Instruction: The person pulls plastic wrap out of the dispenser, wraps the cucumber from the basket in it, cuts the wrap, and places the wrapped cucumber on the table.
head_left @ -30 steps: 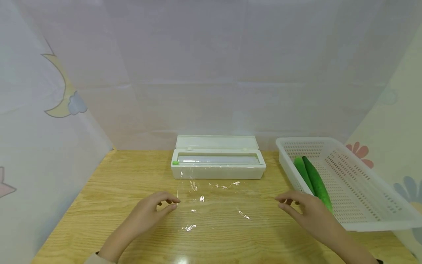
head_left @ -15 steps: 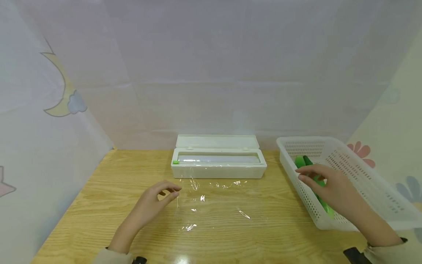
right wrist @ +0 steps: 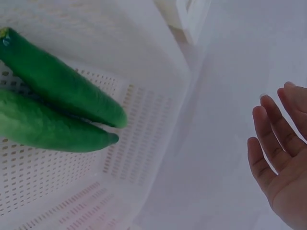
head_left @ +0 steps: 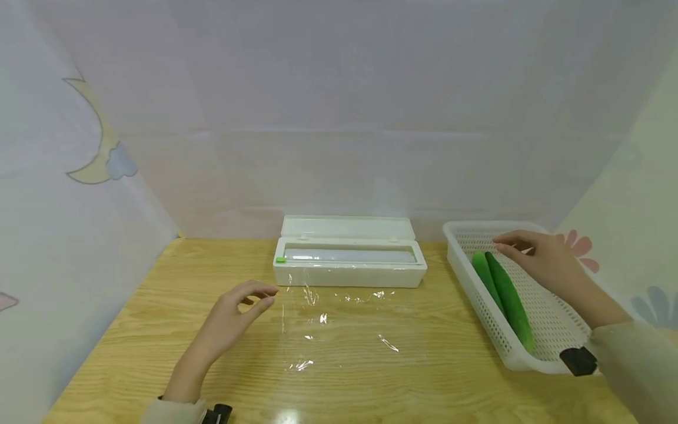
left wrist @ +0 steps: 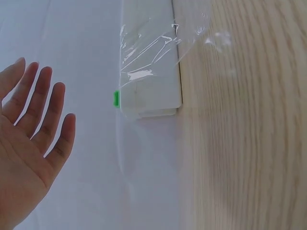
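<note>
Clear cling film (head_left: 344, 330) lies spread on the wooden table, running out from a white cling film dispenser (head_left: 349, 275) whose lid stands raised. My left hand (head_left: 225, 321), fingers loosely bent and holding nothing, hovers at the film's left edge; the left wrist view has it apart from the dispenser. Above the white basket (head_left: 479, 300) is my right hand (head_left: 548, 262), relaxed and with nothing in it. Two green cucumbers (right wrist: 62, 86) lie side by side in the basket, below and left of that hand in the head view.
A green slider (head_left: 281, 259) sits at the dispenser's left end. A pale cloth wall (head_left: 339, 147) rises behind the table, with printed cloth on both sides. The basket stands near the table's right side.
My right hand has moved right and up, from the film's right side to over the basket. The left hand has lifted slightly and drawn a little back. Film and dispenser stay put.
</note>
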`<action>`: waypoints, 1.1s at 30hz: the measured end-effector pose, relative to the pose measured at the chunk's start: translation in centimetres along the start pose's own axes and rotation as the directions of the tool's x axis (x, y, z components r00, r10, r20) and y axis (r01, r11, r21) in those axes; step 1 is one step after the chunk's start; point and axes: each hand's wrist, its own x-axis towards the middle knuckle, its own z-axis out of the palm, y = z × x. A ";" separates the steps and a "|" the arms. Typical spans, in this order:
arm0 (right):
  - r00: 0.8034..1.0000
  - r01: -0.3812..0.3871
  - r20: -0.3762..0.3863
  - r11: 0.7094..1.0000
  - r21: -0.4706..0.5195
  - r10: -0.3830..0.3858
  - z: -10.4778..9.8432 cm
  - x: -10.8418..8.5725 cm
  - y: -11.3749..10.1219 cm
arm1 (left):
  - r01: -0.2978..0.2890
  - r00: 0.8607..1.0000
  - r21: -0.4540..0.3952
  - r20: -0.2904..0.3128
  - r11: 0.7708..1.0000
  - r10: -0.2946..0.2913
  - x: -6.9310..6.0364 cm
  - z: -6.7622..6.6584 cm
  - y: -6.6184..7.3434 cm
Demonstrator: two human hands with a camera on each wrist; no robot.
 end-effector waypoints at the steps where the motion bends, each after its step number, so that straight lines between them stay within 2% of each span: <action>1: 1.000 -0.011 0.010 1.000 -0.006 0.011 0.0 0.2 0.6 | 0.002 1.000 -0.001 -0.001 1.000 -0.002 0.0 -0.1 0.0; 9: 0.992 -0.103 0.070 0.994 0.027 0.101 0.4 1.3 4.5 | 0.014 1.000 -0.008 -0.009 1.000 -0.014 -0.2 -0.2 -0.3; 15: 0.984 -0.137 0.118 0.990 0.025 0.133 1.1 1.3 7.0 | 0.025 1.000 -0.031 -0.002 0.999 -0.025 -0.1 -0.1 -0.2; 18: 0.975 -0.157 0.166 0.987 0.028 0.150 1.5 1.1 8.3 | 0.036 0.999 -0.038 0.010 0.999 -0.036 -0.1 -0.1 -0.1; 23: 0.961 -0.210 0.199 0.976 0.056 0.195 2.3 0.7 9.9 | 0.044 0.999 -0.028 0.030 0.999 -0.043 -0.1 -0.2 -0.1; 28: 0.938 -0.254 0.258 0.966 0.049 0.233 3.1 0.2 11.3 | 0.031 0.999 -0.025 0.010 0.999 -0.031 -0.2 -0.1 -0.1; 33: 0.903 -0.323 0.313 0.945 0.047 0.294 4.3 -0.7 12.5 | 0.019 1.000 -0.020 -0.001 1.000 -0.019 -0.2 -0.1 -0.2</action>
